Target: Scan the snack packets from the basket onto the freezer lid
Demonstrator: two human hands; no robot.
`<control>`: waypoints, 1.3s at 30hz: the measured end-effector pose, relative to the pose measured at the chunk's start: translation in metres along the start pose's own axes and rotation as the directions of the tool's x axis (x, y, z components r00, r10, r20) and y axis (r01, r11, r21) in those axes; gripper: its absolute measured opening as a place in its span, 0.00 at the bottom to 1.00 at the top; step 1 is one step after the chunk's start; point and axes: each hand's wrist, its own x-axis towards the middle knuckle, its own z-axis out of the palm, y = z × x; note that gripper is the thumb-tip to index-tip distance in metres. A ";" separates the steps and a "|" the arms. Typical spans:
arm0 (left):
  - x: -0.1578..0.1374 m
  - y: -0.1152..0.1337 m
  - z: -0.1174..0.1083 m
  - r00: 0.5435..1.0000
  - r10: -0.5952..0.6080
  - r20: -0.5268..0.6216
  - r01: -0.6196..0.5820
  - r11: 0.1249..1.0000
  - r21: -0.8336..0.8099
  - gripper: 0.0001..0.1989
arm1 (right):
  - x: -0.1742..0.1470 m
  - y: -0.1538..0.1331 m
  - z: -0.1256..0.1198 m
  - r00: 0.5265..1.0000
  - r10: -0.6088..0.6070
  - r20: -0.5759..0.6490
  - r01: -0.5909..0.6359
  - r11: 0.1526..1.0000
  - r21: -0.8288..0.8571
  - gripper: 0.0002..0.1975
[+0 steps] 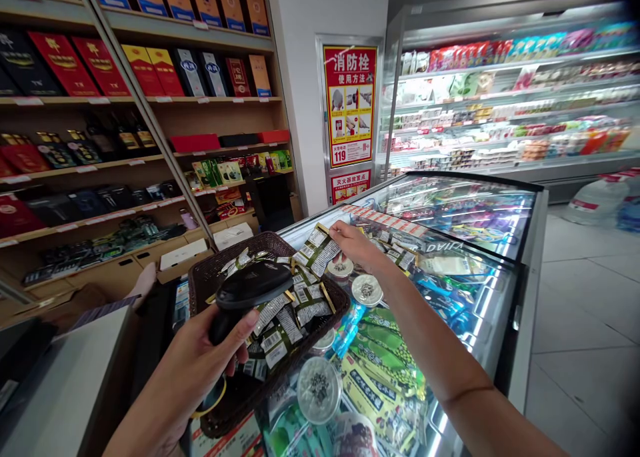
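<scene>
My left hand (200,350) is wrapped round the handle of a black barcode scanner (255,284), whose head tilts over a brown woven basket (341,305). Several small wrapped packets (280,337) with barcodes and gold edges lie in the basket. Between the thumb and fingers of my right hand (357,245) is one such packet (317,250), held above the basket's far right side with its barcode side up. The scanner covers part of the basket, and my left hand hides most of its handle.
The basket rests on a glass-topped freezer (503,310) with ice creams inside. More packets (400,254) lie on the glass beyond my right hand. Shelves of boxes (165,70) stand at the left, a lit chiller (500,110) at the back right, large water bottles (600,200) on the floor.
</scene>
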 end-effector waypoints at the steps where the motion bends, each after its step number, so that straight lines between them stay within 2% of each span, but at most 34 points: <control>1: 0.001 -0.001 0.000 1.000 0.004 0.004 -0.004 1.000 -0.004 0.27 | 0.000 0.000 -0.001 1.000 0.002 0.000 -0.002 1.000 0.012 0.09; 7: 0.003 -0.003 0.000 1.000 -0.003 0.009 0.003 1.000 -0.010 0.27 | 0.000 0.001 -0.001 0.999 0.022 0.036 -0.025 0.997 0.074 0.08; 15: 0.003 0.000 0.001 1.000 -0.027 -0.010 0.027 1.000 -0.011 0.28 | 0.003 0.005 0.002 1.000 -0.028 0.014 0.028 0.999 -0.030 0.09; 33: 0.010 -0.008 0.000 1.000 0.006 0.002 -0.006 0.999 0.043 0.29 | 0.000 0.000 0.002 0.999 -0.013 0.038 0.013 1.000 -0.001 0.08; 39: 0.002 0.001 0.003 1.000 0.011 -0.010 -0.011 1.000 0.002 0.27 | -0.001 -0.001 -0.001 1.000 0.005 0.024 -0.006 1.000 0.020 0.09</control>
